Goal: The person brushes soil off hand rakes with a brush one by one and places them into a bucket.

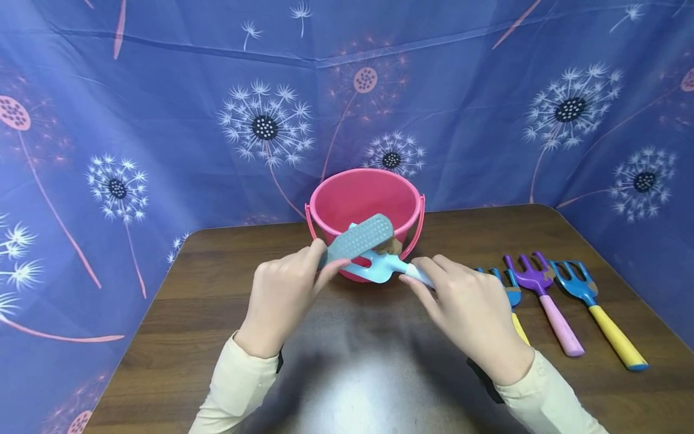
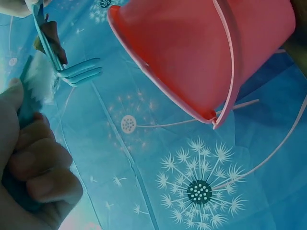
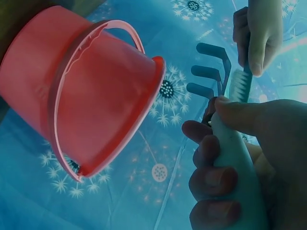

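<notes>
My left hand grips a grey-blue scrub brush, its textured back facing up. In the left wrist view the brush's pale bristles are right at the rake's head. A light blue hand rake lies in my right hand, fingers wrapped round its pale handle. Its bent tines point toward the bucket side. A brown patch shows on the rake near its neck. Both tools are held up in front of a pink bucket, overlapping its front rim in the head view.
At the right of the wooden table lie a purple rake with pink handle, a blue rake with yellow handle, and another blue rake partly behind my right hand. A blue dandelion-print cloth hangs behind the table.
</notes>
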The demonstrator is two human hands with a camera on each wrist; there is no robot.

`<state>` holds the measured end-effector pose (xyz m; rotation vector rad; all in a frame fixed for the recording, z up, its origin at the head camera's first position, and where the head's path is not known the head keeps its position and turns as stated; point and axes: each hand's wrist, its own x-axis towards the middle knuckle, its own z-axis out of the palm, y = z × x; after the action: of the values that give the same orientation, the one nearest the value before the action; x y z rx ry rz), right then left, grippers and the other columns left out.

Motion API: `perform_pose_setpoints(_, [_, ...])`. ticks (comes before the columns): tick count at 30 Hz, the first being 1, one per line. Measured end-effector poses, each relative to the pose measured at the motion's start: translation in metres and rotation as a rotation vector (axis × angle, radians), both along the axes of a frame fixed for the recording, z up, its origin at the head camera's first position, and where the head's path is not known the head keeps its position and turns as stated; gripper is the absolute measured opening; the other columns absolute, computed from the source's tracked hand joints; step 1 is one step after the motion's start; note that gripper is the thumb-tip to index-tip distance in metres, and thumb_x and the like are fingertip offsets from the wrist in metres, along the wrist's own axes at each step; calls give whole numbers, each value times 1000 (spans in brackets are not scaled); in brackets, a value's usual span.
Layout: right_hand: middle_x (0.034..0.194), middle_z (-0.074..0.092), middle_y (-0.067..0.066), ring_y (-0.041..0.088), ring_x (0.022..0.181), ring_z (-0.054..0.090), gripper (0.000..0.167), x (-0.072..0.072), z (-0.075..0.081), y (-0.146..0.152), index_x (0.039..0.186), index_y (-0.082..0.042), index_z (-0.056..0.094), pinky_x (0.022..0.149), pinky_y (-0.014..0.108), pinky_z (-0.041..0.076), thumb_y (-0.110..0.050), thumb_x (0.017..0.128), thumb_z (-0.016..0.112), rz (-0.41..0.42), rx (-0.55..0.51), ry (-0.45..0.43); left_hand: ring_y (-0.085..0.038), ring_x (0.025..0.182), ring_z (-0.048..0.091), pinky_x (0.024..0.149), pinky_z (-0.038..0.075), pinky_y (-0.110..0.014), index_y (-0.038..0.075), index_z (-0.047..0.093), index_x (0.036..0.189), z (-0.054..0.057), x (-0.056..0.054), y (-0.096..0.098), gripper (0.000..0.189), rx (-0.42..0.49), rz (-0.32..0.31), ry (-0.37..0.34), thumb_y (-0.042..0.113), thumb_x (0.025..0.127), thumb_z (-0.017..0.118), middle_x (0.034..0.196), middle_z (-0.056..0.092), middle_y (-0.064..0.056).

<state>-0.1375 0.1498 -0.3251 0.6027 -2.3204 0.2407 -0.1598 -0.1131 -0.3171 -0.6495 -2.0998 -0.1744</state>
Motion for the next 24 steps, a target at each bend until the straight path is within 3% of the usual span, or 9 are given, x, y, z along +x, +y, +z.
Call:
perform_pose_setpoints(4, [65, 47, -8, 2, 47, 28, 55, 0, 2, 4, 96, -19, 69, 41, 20, 17, -60, 105, 34, -6, -8, 4, -6, 47, 17, 42, 15, -22, 13, 46, 76, 0, -1, -1, 50, -16, -44, -21, 55, 102, 47, 50, 28, 6])
perform_pose_setpoints(9, [65, 47, -9, 2, 47, 28, 27, -1, 5, 8, 94, -20, 70, 41, 20, 18, -47, 95, 67, -12, -1, -14, -5, 47, 17, 41, 15, -22, 13, 45, 77, -1, -2, -1, 50, -66, -59, -14, 56, 102, 45, 52, 29, 7])
perform_pose_setpoints(12, [64, 46, -9, 2, 46, 27, 20, -2, 5, 8, 94, -21, 71, 41, 21, 17, -39, 87, 78, -14, -1, -13, -5, 46, 19, 41, 16, -22, 13, 46, 78, -2, -1, -2, 50, -83, -64, -13, 56, 104, 42, 52, 31, 7])
perform_pose_setpoints(17, [64, 47, -10, 2, 46, 27, 21, -3, 5, 8, 97, -23, 73, 41, 21, 17, -42, 89, 75, -19, -8, -11, -6, 46, 19, 40, 17, -22, 13, 46, 78, -2, -1, -2, 51, -79, -76, -15, 57, 104, 40, 52, 31, 7])
perform_pose_setpoints(24, [67, 54, -9, 3, 45, 32, 50, -3, 4, 9, 102, -24, 75, 41, 22, 20, -62, 102, 43, -26, -34, -26, -6, 47, 21, 42, 18, -22, 13, 45, 78, -2, -1, -4, 52, -102, -79, -49, 58, 104, 40, 53, 32, 7])
